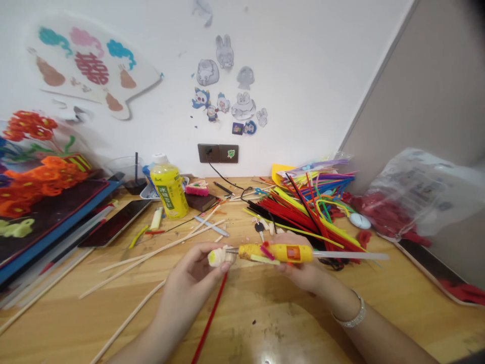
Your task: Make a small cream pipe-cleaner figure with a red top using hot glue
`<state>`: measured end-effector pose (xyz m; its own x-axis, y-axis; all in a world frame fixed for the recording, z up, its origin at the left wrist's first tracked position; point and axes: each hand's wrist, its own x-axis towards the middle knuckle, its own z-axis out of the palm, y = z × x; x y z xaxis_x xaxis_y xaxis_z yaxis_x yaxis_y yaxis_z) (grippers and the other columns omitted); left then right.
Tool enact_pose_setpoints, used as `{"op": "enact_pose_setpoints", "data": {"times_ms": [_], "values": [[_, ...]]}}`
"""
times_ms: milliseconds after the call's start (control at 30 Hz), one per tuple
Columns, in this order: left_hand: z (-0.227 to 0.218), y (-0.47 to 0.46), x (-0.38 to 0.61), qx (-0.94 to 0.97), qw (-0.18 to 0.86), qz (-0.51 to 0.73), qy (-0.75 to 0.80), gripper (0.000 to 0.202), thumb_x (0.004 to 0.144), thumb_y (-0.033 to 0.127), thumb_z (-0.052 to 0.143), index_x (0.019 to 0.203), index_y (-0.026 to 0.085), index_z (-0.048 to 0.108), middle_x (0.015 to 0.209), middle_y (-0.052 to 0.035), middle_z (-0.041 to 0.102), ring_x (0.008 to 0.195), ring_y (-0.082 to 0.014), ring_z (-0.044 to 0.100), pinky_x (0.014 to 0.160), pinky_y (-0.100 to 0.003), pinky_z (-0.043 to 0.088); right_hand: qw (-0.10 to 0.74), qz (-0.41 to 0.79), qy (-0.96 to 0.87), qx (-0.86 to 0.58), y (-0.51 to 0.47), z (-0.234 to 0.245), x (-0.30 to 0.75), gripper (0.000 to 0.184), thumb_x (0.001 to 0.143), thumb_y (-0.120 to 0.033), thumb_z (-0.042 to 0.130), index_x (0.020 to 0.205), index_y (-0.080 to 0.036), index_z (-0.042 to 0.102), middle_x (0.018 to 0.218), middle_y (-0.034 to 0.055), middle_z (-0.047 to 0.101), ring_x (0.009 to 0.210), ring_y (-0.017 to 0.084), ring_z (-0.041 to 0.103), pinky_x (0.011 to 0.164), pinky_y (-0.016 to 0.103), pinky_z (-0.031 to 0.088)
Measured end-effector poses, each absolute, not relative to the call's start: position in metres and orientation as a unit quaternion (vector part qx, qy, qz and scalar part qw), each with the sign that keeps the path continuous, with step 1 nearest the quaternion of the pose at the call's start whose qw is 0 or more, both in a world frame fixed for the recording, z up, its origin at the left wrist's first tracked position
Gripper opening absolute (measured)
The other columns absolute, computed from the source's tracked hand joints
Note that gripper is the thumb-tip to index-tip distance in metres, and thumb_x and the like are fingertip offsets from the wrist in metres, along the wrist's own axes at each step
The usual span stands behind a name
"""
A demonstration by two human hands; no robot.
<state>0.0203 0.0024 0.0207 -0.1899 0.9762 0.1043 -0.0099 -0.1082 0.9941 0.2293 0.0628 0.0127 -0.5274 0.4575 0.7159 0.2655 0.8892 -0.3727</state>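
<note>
Over the wood desk point(250, 323), both hands are up close and just apart. L hand point(191, 285) is pinching, its fingers point(214, 265) together on a small cream bundle point(217, 257), can't tell what it's made of. R hand point(299, 273) has its fingers point(284, 268) clamped under a yellow hot glue gun point(275, 253), w/ a clear glue stick point(350, 256) poking out the back. The gun's metal tip point(232, 251) is right by the bundle, can't tell if they touch. A silver bracelet point(348, 311) sits on the R wrist. Thin wood sticks point(151, 255) and a red pipe cleaner point(210, 318) lie under the hands. Past the R hand is a big pile of pipe cleaners point(306, 212), lots of red, yellow, black. Further L are orange fuzzy flowers point(45, 177) and a yellow drink bottle point(168, 189).
</note>
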Motion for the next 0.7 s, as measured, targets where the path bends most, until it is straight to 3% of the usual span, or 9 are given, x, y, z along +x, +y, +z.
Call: {"op": "enact_pose_setpoints", "data": {"times_ms": [267,700], "values": [[0.0231,0.0015,0.0203,0.480,0.419,0.562,0.528,0.020,0.061,0.025,0.073,0.078,0.021,0.064,0.077,0.0006,0.072,0.074,-0.0184,0.067,0.073,-0.028,0.053,0.439,0.095,-0.867,-0.213,0.0624,0.0125,0.2297,0.047,0.090,-0.052,0.032,0.079,-0.023,0.066,0.062,0.0030,0.059,0.062,0.019,0.055,0.065,0.032,0.045],[0.0225,0.0026,0.0212,0.473,0.425,0.573,0.518,0.019,0.060,0.024,0.074,0.077,0.020,0.064,0.076,0.0002,0.073,0.074,-0.0186,0.067,0.073,-0.030,0.053,0.427,0.091,-0.871,-0.223,0.0623,0.0139,0.2289,0.050,0.090,-0.053,0.029,0.075,-0.021,0.064,0.062,0.0031,0.059,0.058,0.017,0.052,0.058,0.030,0.043]]}}
